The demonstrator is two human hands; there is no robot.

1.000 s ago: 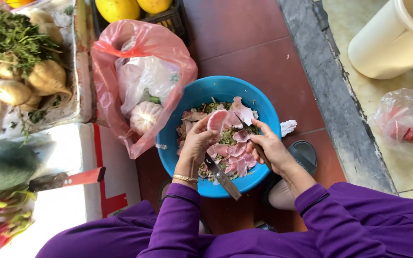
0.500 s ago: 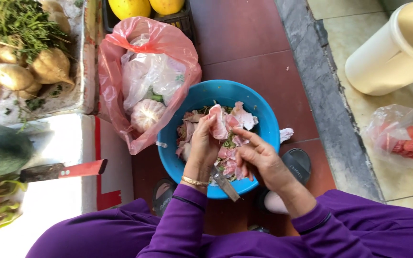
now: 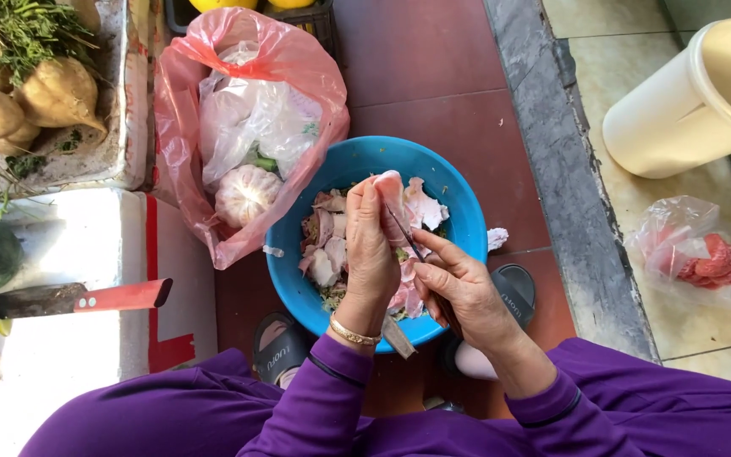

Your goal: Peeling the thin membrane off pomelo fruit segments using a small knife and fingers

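A blue bowl point(image 3: 458, 199) on the red tiled floor holds several pale pink peel pieces point(image 3: 329, 245) and scraps. My left hand point(image 3: 370, 245) grips a pink-skinned piece point(image 3: 391, 193) above the bowl. My right hand point(image 3: 458, 288) holds a small knife point(image 3: 401, 230), blade against that piece, with the handle end poking out below the bowl's near rim. Both arms wear purple sleeves, and a gold bangle sits on the left wrist.
A pink plastic bag point(image 3: 213, 76) with a garlic bulb point(image 3: 245, 195) lies left of the bowl. A red-handled cleaver point(image 3: 86, 298) rests on a white foam box point(image 3: 69, 245). Tubers point(image 3: 57, 93) far left, cream bucket point(image 3: 695, 101) and a bag of red bits point(image 3: 704, 262) right.
My left hand has lifted the pink piece higher over the bowl and turned it. The right hand followed with the knife. The view has shifted slightly.
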